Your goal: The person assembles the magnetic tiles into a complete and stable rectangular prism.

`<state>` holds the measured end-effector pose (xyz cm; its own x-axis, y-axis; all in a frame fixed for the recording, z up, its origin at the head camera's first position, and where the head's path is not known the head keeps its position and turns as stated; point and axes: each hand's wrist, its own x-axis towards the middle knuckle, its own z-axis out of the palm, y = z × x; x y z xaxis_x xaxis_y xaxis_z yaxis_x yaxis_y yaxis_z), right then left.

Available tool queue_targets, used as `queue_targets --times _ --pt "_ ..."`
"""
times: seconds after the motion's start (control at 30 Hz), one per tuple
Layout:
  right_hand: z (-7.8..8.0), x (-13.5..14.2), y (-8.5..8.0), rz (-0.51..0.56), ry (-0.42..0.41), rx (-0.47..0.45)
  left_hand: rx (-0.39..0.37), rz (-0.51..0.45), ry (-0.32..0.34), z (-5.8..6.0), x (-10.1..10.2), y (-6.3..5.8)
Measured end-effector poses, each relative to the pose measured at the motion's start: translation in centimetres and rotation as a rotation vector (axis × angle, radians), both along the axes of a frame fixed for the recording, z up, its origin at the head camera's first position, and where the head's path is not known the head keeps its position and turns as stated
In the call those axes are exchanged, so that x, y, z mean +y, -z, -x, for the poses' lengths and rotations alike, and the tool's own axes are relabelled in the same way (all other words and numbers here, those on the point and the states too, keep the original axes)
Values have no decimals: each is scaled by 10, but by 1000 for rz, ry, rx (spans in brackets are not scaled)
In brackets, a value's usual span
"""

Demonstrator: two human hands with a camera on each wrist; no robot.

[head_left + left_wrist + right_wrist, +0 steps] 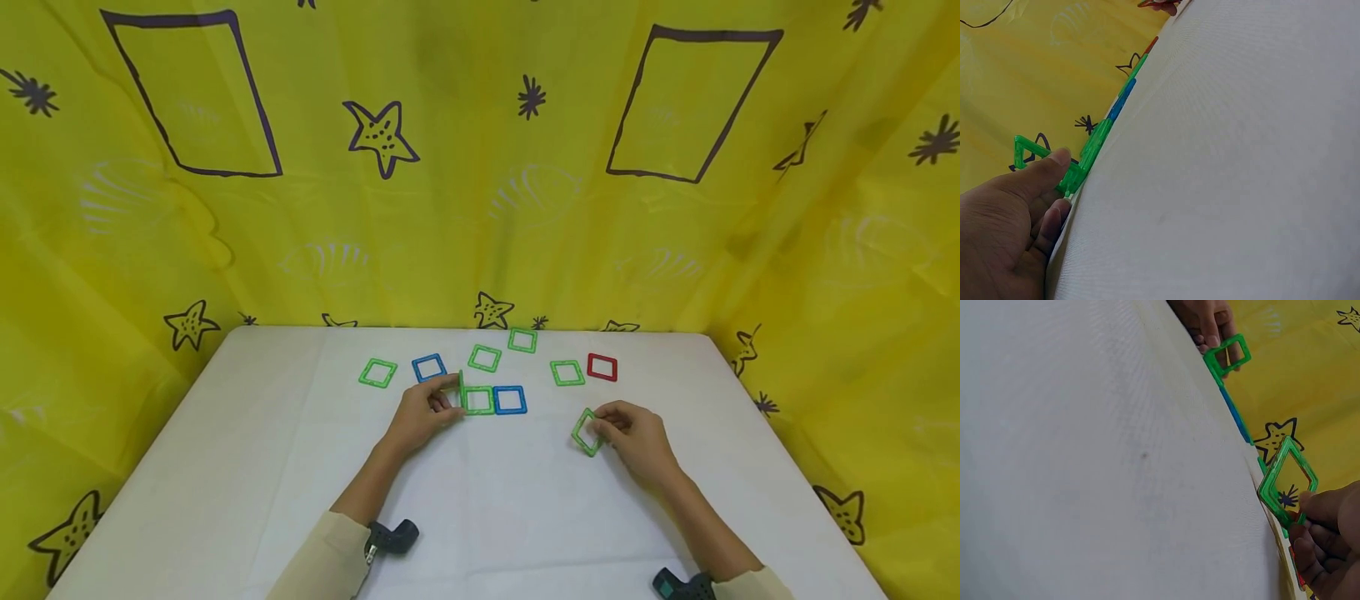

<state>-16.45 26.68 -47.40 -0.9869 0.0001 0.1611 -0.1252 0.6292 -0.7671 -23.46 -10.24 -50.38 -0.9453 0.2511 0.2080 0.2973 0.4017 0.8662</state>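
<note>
My left hand (422, 412) holds a green square frame tile (461, 390) upright at the left edge of a flat green square tile (480, 412). A blue square tile (511, 412) lies flat against that green one's right side. In the left wrist view, the thumb is on the standing tile (1040, 149), which rises from the row. My right hand (637, 437) pinches another green square tile (580, 423) by its corner, tilted and turned like a diamond. The right wrist view shows this tile (1270, 481) between thumb and fingers, apart from the row.
Behind the hands lie loose tiles: a green one (378, 360), a blue one (428, 358) partly behind the left hand, green ones (486, 347) (522, 349) (567, 382) and a red one (602, 379). The white table (480, 517) ends at a yellow curtain (450, 233).
</note>
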Motion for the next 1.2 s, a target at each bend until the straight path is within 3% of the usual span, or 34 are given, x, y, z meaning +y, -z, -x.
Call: queue_targets --times 0.4,0.57,1.0,1.2 --pt "9 -11 6 203 -169 -56 -3 3 2 -1 -2 0" --pt "13 -15 9 231 -226 -47 -5 -4 3 -1 -2 1" --pt "20 -28 5 218 -222 -27 -12 -10 -1 -2 -2 0" --pt "25 -34 6 176 -204 28 -18 -11 2 -1 -1 0"
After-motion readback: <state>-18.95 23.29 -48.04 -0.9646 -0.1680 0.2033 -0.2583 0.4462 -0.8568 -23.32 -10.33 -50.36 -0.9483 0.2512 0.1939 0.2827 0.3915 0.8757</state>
